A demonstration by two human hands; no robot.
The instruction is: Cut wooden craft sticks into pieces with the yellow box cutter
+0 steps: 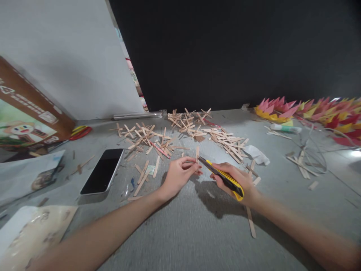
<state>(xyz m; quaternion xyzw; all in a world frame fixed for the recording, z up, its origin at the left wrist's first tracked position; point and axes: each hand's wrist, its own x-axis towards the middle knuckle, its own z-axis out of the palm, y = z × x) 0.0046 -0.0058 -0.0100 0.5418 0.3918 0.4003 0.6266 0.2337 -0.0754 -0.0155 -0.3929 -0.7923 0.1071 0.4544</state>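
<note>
My left hand (179,172) pinches a short wooden craft stick (197,153), which points up from between thumb and fingers. In my right hand (235,177) is a yellow and black utility knife (225,178), its dark blade end against or very close to the stick. Beyond the hands lies a heap of loose craft sticks (227,142). To its left are many sticks joined into small crosses (146,135). One long stick (250,222) lies below my right wrist. My fingers hide the lower end of the held stick.
A smartphone (103,171) lies left of my hands on the grey table (169,241). A crumpled white tissue (257,154) and a glue stick (286,128) are to the right, near pink and yellow folded paper pieces (278,109). A brown box (34,113) stands far left; a black panel (225,52) rises behind.
</note>
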